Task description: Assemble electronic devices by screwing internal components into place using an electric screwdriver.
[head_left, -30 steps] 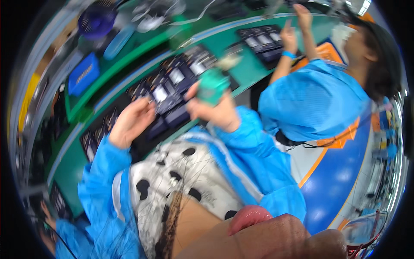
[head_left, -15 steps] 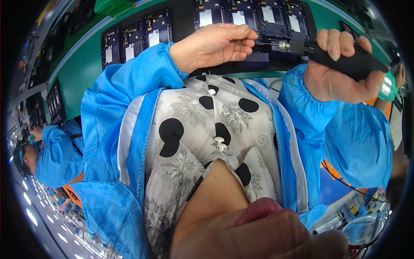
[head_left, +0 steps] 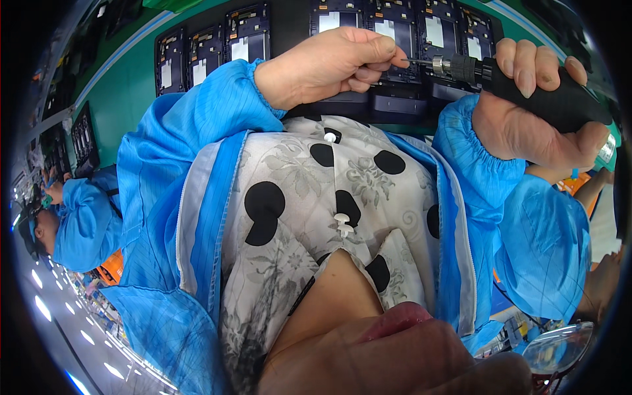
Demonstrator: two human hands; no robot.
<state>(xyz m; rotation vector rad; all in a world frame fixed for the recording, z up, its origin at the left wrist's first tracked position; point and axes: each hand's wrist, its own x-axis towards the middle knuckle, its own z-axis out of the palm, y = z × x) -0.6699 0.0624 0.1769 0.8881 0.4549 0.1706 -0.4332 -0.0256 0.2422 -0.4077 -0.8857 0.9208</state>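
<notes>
My right hand [head_left: 520, 128] is wrapped round the black grip of an electric screwdriver [head_left: 469, 68], which lies almost level and points left. Its thin bit reaches the fingertips of my left hand [head_left: 332, 66]. There the thumb and forefinger are pinched together and the other fingers curl in. Whatever sits in that pinch is too small or hidden to make out. Beneath and beyond both hands lie dark flat device housings [head_left: 442, 33] with pale rectangular patches, in a row on a black mat [head_left: 284, 26].
More housings [head_left: 247, 36] stand in a group at the far left of the mat. Around it runs a green bench top [head_left: 131, 89]. Co-workers in blue sleeves sit at left [head_left: 85, 224] and at right [head_left: 543, 243], close to my right elbow.
Both hands and the screwdriver have shifted slightly right in the picture. My left fingers have curled further, and the small metal bits seen between them before are now out of sight.
</notes>
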